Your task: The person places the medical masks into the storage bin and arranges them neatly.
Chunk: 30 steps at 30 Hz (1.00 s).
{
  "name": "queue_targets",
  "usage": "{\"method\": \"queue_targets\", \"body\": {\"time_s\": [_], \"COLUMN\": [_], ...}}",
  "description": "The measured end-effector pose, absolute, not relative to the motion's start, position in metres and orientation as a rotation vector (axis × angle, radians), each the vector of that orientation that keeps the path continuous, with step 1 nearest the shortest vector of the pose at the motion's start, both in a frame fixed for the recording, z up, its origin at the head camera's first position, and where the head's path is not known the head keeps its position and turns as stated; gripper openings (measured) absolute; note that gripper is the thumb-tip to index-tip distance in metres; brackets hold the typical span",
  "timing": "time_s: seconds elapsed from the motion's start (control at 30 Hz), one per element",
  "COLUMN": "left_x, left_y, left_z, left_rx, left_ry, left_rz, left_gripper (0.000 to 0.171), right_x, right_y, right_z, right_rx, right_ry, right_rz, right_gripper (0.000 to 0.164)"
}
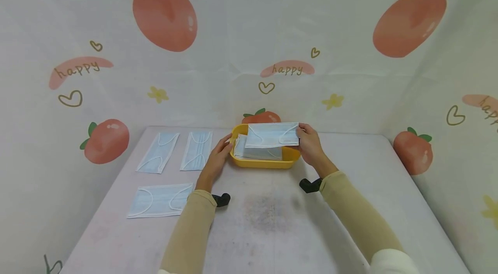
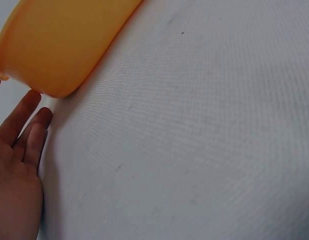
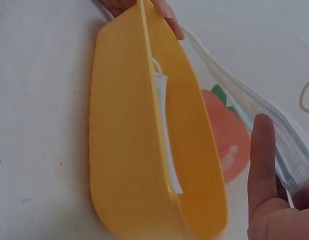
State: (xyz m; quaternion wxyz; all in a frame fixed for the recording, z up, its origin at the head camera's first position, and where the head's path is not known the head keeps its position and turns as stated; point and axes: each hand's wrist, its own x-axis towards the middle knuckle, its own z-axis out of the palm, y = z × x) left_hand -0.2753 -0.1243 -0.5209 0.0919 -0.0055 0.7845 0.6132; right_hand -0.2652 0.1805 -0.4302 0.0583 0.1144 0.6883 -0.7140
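A yellow plastic basket point(image 1: 264, 164) holds a pile of light blue face masks point(image 1: 258, 153). My right hand point(image 1: 310, 144) pinches one face mask point(image 1: 272, 134) by its right end, above the basket; its ear loops show against the blue side. That mask appears edge-on in the right wrist view, beyond an extended finger point(image 3: 263, 155). At the basket's left end, my left hand point(image 1: 218, 159) touches the rim. The left wrist view shows its fingers point(image 2: 18, 117) mostly straight against the end wall, with the thumb hidden.
Three masks lie flat on the table's left side: a back left mask point(image 1: 157, 153), another mask point(image 1: 196, 151) beside it, and a nearer mask point(image 1: 160, 200) lying crosswise, partly behind the left sleeve. A printed fabric backdrop point(image 1: 218, 49) rises behind the table point(image 1: 272, 239).
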Motion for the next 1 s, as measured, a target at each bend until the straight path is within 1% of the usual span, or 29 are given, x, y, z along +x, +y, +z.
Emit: {"method": "queue_targets", "body": {"time_s": [0.4,1.0], "left_x": [-0.273,-0.274], "left_y": [-0.125,-0.124], "left_z": [-0.519,-0.520], "left_rx": [-0.029,-0.014], "left_ry": [2.311,2.323], "left_rz": [1.822,1.819], "left_gripper": [0.046,0.045], "right_x": [-0.274,-0.280], "right_y": [0.158,0.139], "right_z": [-0.443,-0.459], "right_rx": [0.367,0.368], "right_ry": [2.071,2.065], "right_rz": [-2.163,-2.143], "right_gripper": [0.046,0.044]}}
